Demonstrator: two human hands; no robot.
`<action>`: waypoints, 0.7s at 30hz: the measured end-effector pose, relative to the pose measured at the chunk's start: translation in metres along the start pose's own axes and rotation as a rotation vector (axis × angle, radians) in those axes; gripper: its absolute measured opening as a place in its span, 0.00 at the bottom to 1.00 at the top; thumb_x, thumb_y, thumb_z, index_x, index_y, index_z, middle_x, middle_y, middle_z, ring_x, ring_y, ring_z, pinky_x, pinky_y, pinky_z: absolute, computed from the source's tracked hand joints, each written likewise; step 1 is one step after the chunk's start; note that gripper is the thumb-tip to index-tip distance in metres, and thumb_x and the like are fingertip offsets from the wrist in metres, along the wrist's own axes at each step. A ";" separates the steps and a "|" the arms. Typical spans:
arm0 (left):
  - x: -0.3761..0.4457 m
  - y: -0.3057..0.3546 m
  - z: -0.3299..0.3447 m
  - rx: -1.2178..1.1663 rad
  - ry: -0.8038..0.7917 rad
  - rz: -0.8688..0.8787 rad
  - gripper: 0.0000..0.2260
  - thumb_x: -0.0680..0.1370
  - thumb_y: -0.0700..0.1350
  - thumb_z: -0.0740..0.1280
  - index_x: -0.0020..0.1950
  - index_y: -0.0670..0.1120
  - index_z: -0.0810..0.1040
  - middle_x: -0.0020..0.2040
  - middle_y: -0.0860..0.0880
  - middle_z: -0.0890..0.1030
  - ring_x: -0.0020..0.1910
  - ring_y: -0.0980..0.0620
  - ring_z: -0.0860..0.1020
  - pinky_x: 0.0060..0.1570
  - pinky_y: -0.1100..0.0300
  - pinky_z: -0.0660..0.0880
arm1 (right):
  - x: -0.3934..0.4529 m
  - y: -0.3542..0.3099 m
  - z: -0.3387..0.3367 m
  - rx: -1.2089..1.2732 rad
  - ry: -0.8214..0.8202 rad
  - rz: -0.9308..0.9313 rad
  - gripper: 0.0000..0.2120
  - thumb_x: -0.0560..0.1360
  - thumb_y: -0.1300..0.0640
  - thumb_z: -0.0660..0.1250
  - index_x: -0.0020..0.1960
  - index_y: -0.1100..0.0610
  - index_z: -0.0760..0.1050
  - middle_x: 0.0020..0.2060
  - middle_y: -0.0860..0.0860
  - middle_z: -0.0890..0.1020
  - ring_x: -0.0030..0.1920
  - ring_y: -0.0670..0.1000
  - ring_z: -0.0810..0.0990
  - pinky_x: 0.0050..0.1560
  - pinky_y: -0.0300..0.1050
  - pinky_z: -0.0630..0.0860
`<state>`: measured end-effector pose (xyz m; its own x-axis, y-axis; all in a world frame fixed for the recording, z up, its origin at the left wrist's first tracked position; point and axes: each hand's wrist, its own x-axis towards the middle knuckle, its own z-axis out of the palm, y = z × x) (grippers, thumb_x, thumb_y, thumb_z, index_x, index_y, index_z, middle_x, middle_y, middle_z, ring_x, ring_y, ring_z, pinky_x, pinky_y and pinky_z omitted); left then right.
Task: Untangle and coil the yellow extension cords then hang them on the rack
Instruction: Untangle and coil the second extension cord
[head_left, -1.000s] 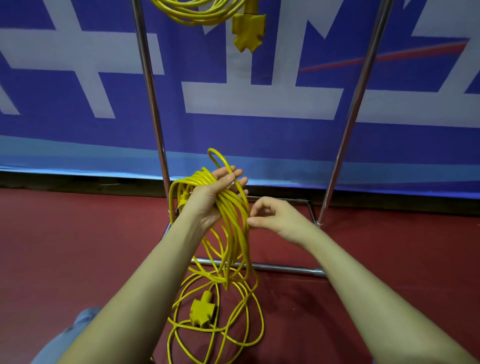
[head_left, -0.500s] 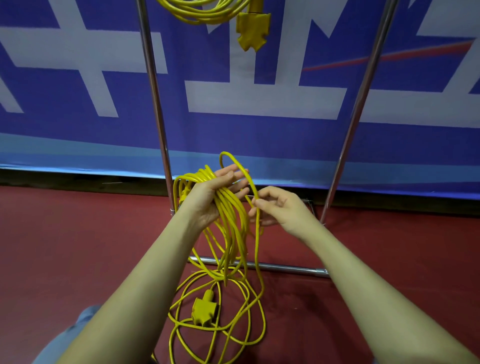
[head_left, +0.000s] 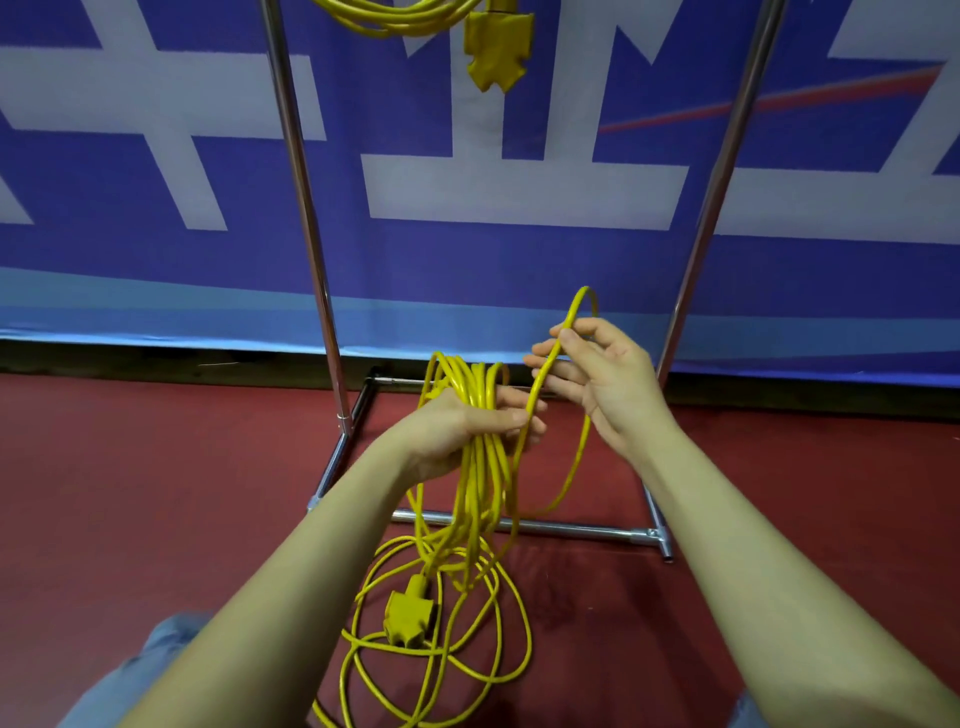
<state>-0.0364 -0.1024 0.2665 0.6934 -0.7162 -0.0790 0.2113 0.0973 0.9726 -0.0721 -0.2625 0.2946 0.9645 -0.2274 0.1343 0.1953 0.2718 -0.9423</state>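
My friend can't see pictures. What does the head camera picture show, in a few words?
A person's left hand grips a bundle of yellow extension cord while the right hand pinches one loop lifted away from it. The rest of the cord and its socket block trail on the red floor before a metal rack, where another yellow cord hangs.

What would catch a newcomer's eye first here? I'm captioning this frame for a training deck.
The bright yellow cord at centre: the left hand grips a bundle of its loops while the right hand lifts one loop higher. Its socket block lies on the red floor below, and another coiled cord hangs at the top.
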 end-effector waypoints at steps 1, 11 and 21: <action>0.002 -0.002 0.002 -0.026 0.006 0.003 0.08 0.70 0.35 0.70 0.48 0.39 0.79 0.38 0.45 0.83 0.38 0.51 0.82 0.44 0.58 0.80 | 0.000 0.000 -0.001 -0.017 0.006 -0.004 0.03 0.79 0.62 0.61 0.47 0.59 0.74 0.39 0.55 0.82 0.39 0.51 0.84 0.41 0.43 0.81; 0.009 0.012 0.003 -0.402 0.152 0.142 0.07 0.73 0.31 0.65 0.49 0.38 0.75 0.36 0.44 0.82 0.36 0.51 0.83 0.37 0.57 0.81 | -0.015 0.015 -0.014 -0.538 -0.459 0.260 0.02 0.76 0.63 0.65 0.46 0.57 0.75 0.39 0.52 0.80 0.37 0.46 0.80 0.42 0.39 0.78; 0.002 0.020 -0.009 -0.535 0.263 0.209 0.09 0.80 0.35 0.56 0.54 0.38 0.75 0.46 0.44 0.85 0.45 0.50 0.84 0.50 0.58 0.79 | -0.012 0.011 0.006 -0.424 -0.356 0.096 0.06 0.79 0.66 0.59 0.45 0.59 0.71 0.35 0.55 0.78 0.31 0.46 0.80 0.39 0.40 0.79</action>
<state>-0.0247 -0.0963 0.2837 0.8889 -0.4577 -0.0169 0.3217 0.5977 0.7343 -0.0810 -0.2515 0.2841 0.9893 0.1291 0.0680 0.0862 -0.1409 -0.9863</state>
